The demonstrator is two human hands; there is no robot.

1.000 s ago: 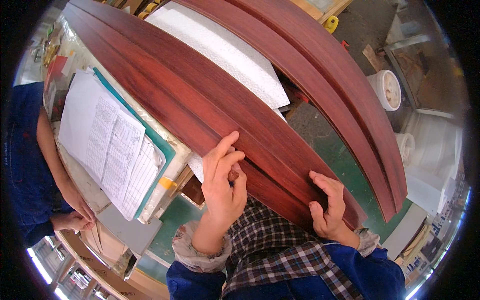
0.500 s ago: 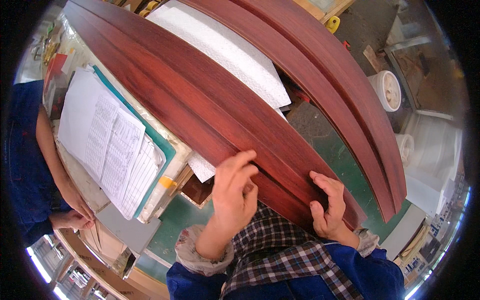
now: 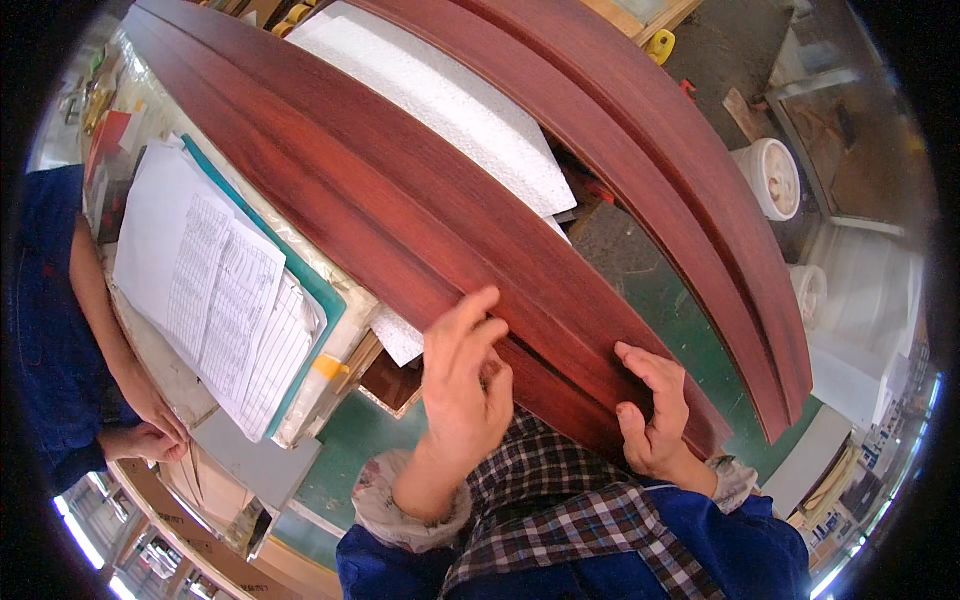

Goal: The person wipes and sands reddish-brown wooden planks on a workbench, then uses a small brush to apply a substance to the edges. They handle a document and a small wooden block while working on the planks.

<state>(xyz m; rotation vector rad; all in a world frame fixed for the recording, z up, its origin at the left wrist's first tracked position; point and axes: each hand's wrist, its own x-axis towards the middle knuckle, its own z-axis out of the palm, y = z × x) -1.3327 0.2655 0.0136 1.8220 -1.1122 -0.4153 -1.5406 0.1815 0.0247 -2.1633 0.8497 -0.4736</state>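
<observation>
A long reddish-brown wooden board (image 3: 380, 190) with a lengthwise groove runs from the upper left down to my checked apron. My left hand (image 3: 467, 375) is over its left edge near the close end, index finger stretched onto the surface and the other fingers loosely bent. Whether anything small is under those fingers I cannot make out. Close to the board's near end, my right hand (image 3: 655, 412) rests on the wood with thumb and fingers apart. Another grooved board (image 3: 640, 130) of the same colour lies to the right, untouched by either hand.
White foam blocks (image 3: 450, 110) lie between and beneath the boards. At left, papers (image 3: 200, 270) sit on a teal folder (image 3: 325, 295). A co-worker's hands (image 3: 150, 430) are beyond them. White buckets (image 3: 770, 180) stand on the right.
The near board has shifted very slightly in view, toward the left. My left hand has moved a little up along the wood, while my right hand stays almost in place.
</observation>
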